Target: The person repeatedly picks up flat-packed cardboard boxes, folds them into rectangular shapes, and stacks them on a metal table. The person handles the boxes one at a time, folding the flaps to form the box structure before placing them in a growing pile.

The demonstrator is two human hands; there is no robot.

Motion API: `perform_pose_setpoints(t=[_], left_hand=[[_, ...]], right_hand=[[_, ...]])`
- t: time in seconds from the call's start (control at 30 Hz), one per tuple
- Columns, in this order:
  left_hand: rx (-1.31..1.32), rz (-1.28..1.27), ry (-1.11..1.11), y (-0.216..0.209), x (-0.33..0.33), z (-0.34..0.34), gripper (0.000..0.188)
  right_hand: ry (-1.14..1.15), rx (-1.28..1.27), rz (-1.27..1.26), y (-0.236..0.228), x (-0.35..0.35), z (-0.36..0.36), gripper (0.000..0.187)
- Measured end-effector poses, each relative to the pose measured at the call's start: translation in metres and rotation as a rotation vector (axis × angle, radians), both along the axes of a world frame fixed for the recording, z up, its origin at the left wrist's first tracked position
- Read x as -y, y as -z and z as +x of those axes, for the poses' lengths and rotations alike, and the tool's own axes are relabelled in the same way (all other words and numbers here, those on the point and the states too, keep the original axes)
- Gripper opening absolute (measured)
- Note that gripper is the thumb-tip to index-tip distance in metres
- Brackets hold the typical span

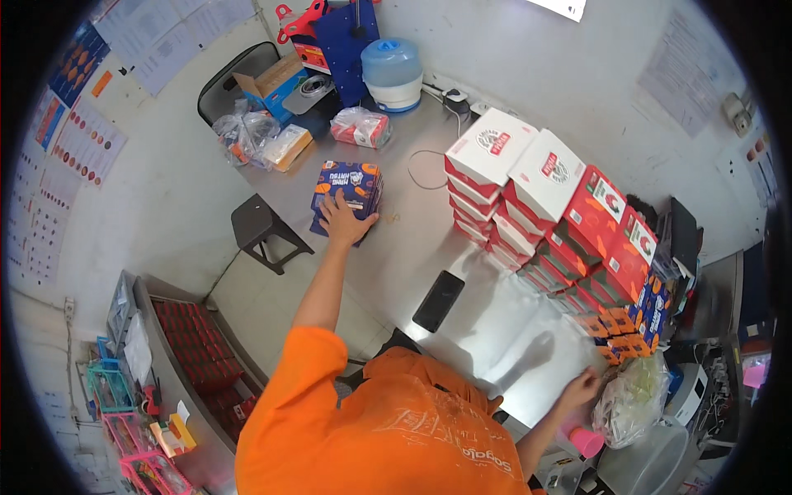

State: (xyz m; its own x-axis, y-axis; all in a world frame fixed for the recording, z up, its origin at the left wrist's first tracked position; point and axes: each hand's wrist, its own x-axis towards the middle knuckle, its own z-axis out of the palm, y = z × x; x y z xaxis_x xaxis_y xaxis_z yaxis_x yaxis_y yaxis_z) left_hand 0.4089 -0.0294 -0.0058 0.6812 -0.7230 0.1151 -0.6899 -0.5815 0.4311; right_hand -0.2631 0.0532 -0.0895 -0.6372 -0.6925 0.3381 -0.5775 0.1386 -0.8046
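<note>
Shiny metal table (396, 257) supports a blue-and-orange printed cardboard stack (353, 175) at 11 o'clock; left hand (347, 223) spreads its fingers (329, 205) apart on it, apparently for steadiness. Right hand (582, 385), 4 o'clock: finger closure indeterminable.

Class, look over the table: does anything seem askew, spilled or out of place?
The blue box stack under the left hand looks slightly askew: edges jut out unevenly at its lower left. No spill stands out.

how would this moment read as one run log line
left hand: resting on blue carton stack | right hand: near clear plastic bag, grip unclear | phone: on steel table
</note>
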Motion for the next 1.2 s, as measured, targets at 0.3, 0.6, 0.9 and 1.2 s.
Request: perform_pose_setpoints(t=[0.3, 0.6, 0.9, 1.2], left_hand=[[0.014, 0.423, 0.22, 0.066, 0.048, 0.069, 0.105], [0.107, 0.514, 0.676, 0.032, 0.056, 0.106, 0.06], [0.141, 0.541, 0.819, 0.032, 0.049, 0.127, 0.035], [0.203, -0.306, 0.572, -0.139, 0.05, 0.171, 0.02]], right_hand=[[-0.202, 0.185, 0.293, -0.022, -0.063, 0.205, 0.016], [-0.276, 0.214, 0.353, -0.031, -0.044, 0.284, 0.014], [-0.413, 0.3, 0.241, -0.036, 0.002, 0.349, 0.016], [-0.626, 0.173, 0.125, -0.081, 0.019, 0.387, 0.014]])
